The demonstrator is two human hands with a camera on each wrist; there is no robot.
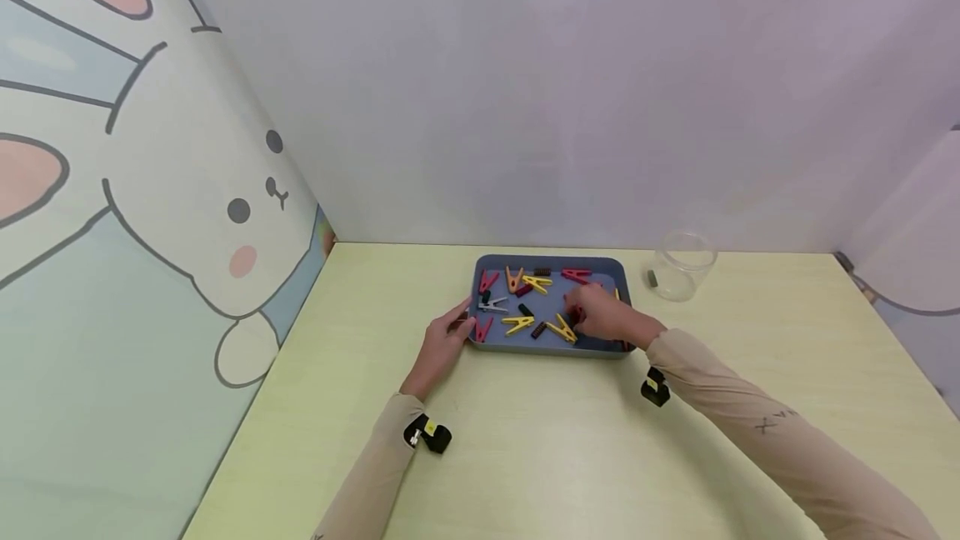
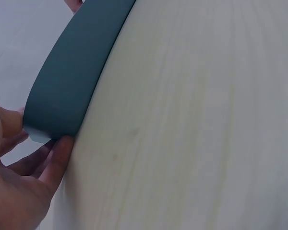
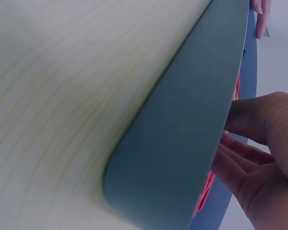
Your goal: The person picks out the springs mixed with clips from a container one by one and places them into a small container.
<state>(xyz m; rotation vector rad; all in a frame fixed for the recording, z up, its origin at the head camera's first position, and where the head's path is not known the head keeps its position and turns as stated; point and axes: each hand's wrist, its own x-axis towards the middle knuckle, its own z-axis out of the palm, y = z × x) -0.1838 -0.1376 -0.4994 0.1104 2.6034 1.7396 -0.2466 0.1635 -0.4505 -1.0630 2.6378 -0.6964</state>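
Observation:
A blue-grey rectangular tray (image 1: 555, 349) lies on the table, with small plastic clips in red, yellow, orange and grey inside it. Short dark ribbed pieces (image 1: 538, 330) are scattered among the clips. At the tray's left end, my left hand (image 1: 442, 346) grips the wall, thumb at the rim and fingers low on the outside in the left wrist view. My right hand (image 1: 606, 314) reaches over the front wall into the right half, fingers bent down beside a yellow clip (image 1: 562, 328). Something dark red shows by its fingertips; I cannot tell whether they pinch it.
A clear round container (image 1: 684, 267) stands right of the tray, near the back wall, with a small dark piece (image 1: 652, 278) showing at its left side. The pale wooden table (image 1: 540, 440) meets the wall behind the tray. A rabbit picture covers the left wall.

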